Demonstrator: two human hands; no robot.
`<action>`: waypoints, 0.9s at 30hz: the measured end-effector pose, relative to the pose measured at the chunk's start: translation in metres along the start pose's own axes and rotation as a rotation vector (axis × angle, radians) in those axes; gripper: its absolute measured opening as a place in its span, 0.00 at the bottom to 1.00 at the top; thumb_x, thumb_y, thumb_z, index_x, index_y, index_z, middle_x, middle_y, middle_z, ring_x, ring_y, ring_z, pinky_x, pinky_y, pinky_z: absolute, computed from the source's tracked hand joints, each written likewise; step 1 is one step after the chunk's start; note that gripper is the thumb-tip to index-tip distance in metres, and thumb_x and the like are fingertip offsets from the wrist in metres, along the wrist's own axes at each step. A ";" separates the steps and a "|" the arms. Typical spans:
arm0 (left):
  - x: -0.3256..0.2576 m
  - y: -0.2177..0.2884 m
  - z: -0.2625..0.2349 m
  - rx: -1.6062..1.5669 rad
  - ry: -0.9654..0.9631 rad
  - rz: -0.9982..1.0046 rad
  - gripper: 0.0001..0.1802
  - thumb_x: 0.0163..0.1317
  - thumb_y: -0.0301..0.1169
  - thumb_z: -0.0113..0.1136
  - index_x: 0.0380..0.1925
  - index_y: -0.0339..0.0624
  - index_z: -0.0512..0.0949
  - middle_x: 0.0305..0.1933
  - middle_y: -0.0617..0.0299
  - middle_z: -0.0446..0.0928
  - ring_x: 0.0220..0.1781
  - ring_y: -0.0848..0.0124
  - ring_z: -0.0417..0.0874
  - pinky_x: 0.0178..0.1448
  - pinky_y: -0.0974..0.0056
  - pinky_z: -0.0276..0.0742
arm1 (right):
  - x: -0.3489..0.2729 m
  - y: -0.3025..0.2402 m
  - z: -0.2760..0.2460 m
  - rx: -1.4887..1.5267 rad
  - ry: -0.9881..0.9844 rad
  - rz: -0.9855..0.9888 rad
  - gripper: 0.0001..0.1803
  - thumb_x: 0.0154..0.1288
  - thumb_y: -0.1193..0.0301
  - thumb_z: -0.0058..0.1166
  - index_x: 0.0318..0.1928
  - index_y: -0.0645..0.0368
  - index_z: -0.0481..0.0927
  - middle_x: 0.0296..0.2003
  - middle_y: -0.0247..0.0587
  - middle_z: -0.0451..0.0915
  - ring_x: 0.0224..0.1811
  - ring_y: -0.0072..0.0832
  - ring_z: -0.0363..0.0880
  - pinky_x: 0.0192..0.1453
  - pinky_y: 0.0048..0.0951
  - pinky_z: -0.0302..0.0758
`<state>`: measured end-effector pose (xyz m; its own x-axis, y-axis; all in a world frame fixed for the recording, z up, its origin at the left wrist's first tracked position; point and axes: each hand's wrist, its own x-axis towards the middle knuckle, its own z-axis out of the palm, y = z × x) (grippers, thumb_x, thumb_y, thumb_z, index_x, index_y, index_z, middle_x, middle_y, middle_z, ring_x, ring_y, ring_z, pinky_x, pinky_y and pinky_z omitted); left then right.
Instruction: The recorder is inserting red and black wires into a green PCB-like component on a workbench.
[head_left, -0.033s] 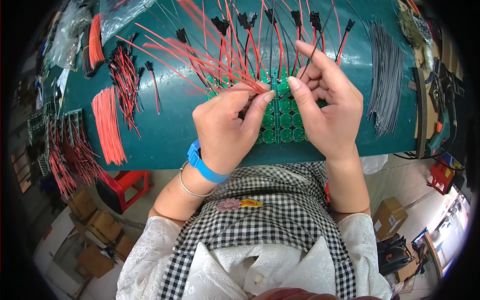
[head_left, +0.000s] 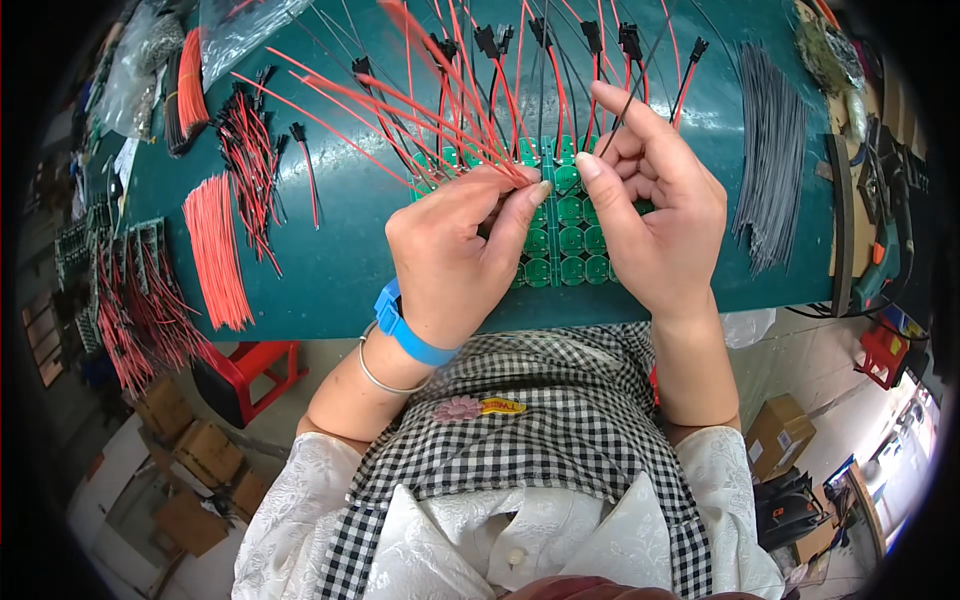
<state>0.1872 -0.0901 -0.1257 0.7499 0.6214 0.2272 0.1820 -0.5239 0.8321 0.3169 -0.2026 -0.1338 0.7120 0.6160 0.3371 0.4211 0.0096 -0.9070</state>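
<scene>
Left hand: the left hand (head_left: pixel 455 255) is curled, thumb and forefinger pinching a thin red insulated wire (head_left: pixel 400 110) just above the panel.
Right hand: the right hand (head_left: pixel 655 210) is loosely curled, its fingers closed round a thin black wire (head_left: pixel 652 68).
Panel: the green panel of round circuit boards (head_left: pixel 563 240) lies on the dark green work mat (head_left: pixel 350 230), between and under both hands.
Leads: red and black leads fan upward from the panel.
Left of mat: a bundle of cut red wires (head_left: pixel 215 250).
Right of mat: a bundle of grey wires (head_left: pixel 770 150).
</scene>
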 end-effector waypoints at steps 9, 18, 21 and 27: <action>0.001 -0.002 0.002 0.110 0.030 0.080 0.11 0.59 0.21 0.72 0.43 0.33 0.86 0.33 0.56 0.87 0.28 0.74 0.87 0.32 0.71 0.81 | 0.001 -0.003 -0.005 -0.171 0.110 -0.017 0.20 0.57 0.85 0.64 0.52 0.64 0.84 0.29 0.34 0.80 0.22 0.14 0.73 0.23 0.17 0.69; 0.000 0.003 0.000 -0.004 0.092 0.030 0.13 0.56 0.22 0.74 0.43 0.36 0.86 0.34 0.56 0.88 0.27 0.71 0.87 0.32 0.69 0.82 | -0.002 -0.007 -0.005 -0.167 0.042 0.054 0.19 0.61 0.85 0.62 0.54 0.66 0.83 0.31 0.33 0.79 0.27 0.12 0.74 0.27 0.14 0.72; -0.002 0.007 -0.006 -0.073 0.089 -0.003 0.13 0.58 0.21 0.72 0.44 0.33 0.86 0.35 0.55 0.88 0.28 0.73 0.88 0.34 0.70 0.84 | -0.001 -0.006 -0.005 -0.171 0.021 0.051 0.19 0.62 0.85 0.63 0.55 0.67 0.83 0.32 0.32 0.79 0.29 0.10 0.74 0.29 0.13 0.72; -0.006 0.015 -0.021 -0.193 0.063 -0.127 0.12 0.61 0.19 0.70 0.45 0.30 0.84 0.35 0.55 0.88 0.31 0.76 0.87 0.35 0.70 0.84 | 0.000 -0.004 -0.002 -0.221 0.039 -0.041 0.17 0.58 0.84 0.65 0.49 0.63 0.84 0.27 0.35 0.79 0.21 0.17 0.75 0.23 0.21 0.71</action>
<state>0.1719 -0.0893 -0.1044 0.6863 0.7136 0.1403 0.1431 -0.3217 0.9360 0.3168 -0.2042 -0.1296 0.7111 0.5875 0.3862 0.5599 -0.1410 -0.8165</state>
